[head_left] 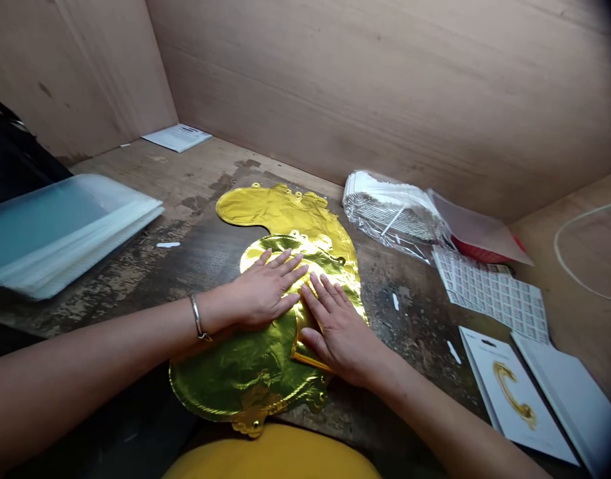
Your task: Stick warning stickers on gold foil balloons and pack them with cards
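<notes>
A flat, uninflated gold foil balloon [280, 213] lies on the worn wooden worktop, curving from the far middle down to the near edge. My left hand [265, 289] rests flat on its middle, fingers stretched out and pointing right, a metal bangle on the wrist. My right hand [338, 326] lies flat beside it, fingers spread and pointing up-left, pressing a folded part of the foil. The fingertips of the two hands almost touch. Neither hand grips anything.
A stack of clear plastic sleeves [60, 229] sits at the left. At the right are a clear bag of white straws [389, 209], a red-edged packet [479, 236], a sticker sheet [492, 289] and printed backing cards [514, 392]. Plywood walls [385, 86] enclose the back. A paper sheet [178, 136] lies far left.
</notes>
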A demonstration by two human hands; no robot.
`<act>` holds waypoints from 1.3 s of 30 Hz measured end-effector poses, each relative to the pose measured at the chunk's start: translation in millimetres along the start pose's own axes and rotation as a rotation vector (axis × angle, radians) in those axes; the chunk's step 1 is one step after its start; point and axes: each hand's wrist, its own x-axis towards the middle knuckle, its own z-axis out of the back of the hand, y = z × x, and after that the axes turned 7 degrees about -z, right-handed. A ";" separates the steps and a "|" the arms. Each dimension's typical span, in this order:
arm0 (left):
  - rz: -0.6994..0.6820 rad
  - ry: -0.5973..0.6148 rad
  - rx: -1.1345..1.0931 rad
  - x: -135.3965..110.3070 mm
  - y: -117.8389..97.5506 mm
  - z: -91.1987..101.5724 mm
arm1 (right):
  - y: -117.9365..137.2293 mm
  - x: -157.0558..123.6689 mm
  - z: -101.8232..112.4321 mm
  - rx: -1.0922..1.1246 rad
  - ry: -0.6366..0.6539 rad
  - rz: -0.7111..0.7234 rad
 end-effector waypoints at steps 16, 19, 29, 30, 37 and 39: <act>0.037 0.038 0.007 -0.3 -6.3 6.3 | 13.4 -77.8 8.5 0.191 0.162 0.231; 0.037 0.041 0.010 0.0 -6.1 6.3 | 11.9 -84.8 16.3 0.215 0.142 0.256; 0.050 0.052 -0.021 2.3 -7.7 9.5 | -16.4 -150.9 -27.4 -0.042 -0.148 -0.184; 0.052 0.055 -0.021 2.1 -7.9 10.1 | -19.4 -154.7 -21.7 -0.062 -0.242 -0.251; 0.049 0.054 0.009 -0.5 -8.1 12.4 | -2.2 -54.8 30.9 0.075 -0.478 -0.100; 0.044 0.044 0.009 -1.3 -9.2 11.2 | 2.7 -23.4 24.0 0.084 -0.313 -0.026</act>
